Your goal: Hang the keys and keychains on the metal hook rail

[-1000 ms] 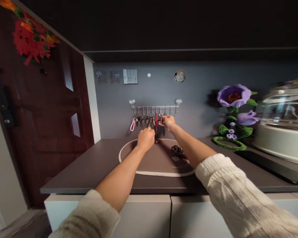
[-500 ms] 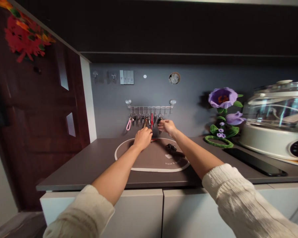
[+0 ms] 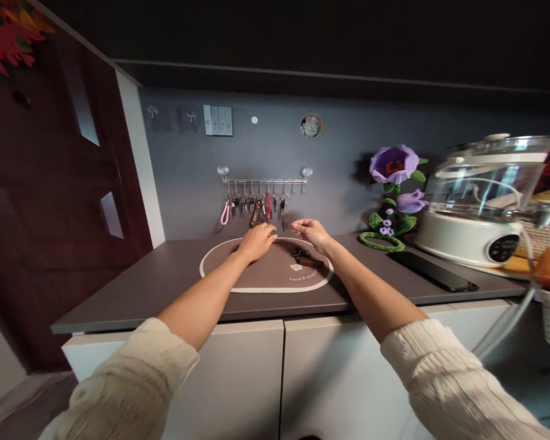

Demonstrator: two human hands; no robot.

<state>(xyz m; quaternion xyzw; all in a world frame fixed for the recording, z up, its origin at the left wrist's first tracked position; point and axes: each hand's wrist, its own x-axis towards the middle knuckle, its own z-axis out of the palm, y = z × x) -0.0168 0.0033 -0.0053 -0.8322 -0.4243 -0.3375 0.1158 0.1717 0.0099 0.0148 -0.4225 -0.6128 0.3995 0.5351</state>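
Several key sets hang from a clear hook rail [image 3: 264,181] on the grey wall. Among them are a pink loop [image 3: 224,213], a brown key strap [image 3: 256,214], a red cord [image 3: 268,208] and, on the right, a key ring with keys [image 3: 285,206]. Just below the brown strap, over the mat's far edge, is my left hand [image 3: 258,241], fingers stretched forward and seemingly holding nothing. To the right of the hanging keys my right hand [image 3: 312,233] is raised, its fingers loosely bent and apart from the keys. A dark car key with brown strap [image 3: 308,261] lies between my forearms.
Under the hands lies an oval brown mat [image 3: 256,278] with a pale rim. Rightward on the counter [image 3: 132,284] stand a purple fabric flower [image 3: 394,165], a black phone [image 3: 433,271] and a white appliance with a clear cover [image 3: 462,235]. A dark cabinet [image 3: 275,36] overhangs.
My right hand has let go of the right-hand key ring, which hangs on a hook, and drawn away from it. My left hand has dropped off the brown strap. The view has swung right.
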